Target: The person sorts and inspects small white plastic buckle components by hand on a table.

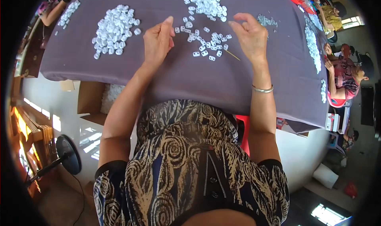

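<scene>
My left hand (158, 41) is raised over the cloth, its fingers curled and the thumb pressed along the forefinger. Whatever it may hold is hidden. To the right, my right hand (253, 36) is bent with thumb and forefinger close together, and any small piece in them cannot be made out. Between the hands lie scattered small white plastic pieces with two dark openings (212, 47). A thin yellowish stick (232, 55) rests beside them, near my right wrist. Left of my left hand is a heap of rounded white pieces (115, 29).
A larger white pile (206, 2) lies at the far middle of the purple-grey tablecloth (186, 79). Tiny clear pieces (266, 21) lie past my right hand. A red tray (297, 0) is at the far right. Other people (345, 73) sit along the table's right side.
</scene>
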The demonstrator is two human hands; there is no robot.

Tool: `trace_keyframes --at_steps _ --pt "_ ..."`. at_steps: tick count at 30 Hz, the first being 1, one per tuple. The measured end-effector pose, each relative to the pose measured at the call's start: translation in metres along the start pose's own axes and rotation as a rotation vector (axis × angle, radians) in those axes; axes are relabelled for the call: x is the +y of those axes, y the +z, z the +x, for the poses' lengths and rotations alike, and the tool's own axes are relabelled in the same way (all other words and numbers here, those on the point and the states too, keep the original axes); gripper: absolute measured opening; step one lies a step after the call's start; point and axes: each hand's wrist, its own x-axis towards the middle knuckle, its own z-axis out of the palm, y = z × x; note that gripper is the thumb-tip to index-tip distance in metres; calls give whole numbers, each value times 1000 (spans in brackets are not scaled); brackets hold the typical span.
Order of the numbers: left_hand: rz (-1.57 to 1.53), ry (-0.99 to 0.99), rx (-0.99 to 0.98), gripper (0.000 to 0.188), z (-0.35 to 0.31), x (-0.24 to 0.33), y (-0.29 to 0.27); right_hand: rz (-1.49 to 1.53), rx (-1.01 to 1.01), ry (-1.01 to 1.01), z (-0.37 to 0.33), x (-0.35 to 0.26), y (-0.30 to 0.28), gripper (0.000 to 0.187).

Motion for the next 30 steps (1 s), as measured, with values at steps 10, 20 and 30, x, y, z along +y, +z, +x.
trace_keyframes --at_steps 10,20,30 --pt "112 167 63 52 -2 -14 -1 -140 -423 -41 -16 26 -9 15" --pt "-72 67 102 46 4 -8 0 28 -475 -66 -9 15 35 13" --pt "-100 69 90 34 1 -7 1 -219 -202 70 58 74 24 27"
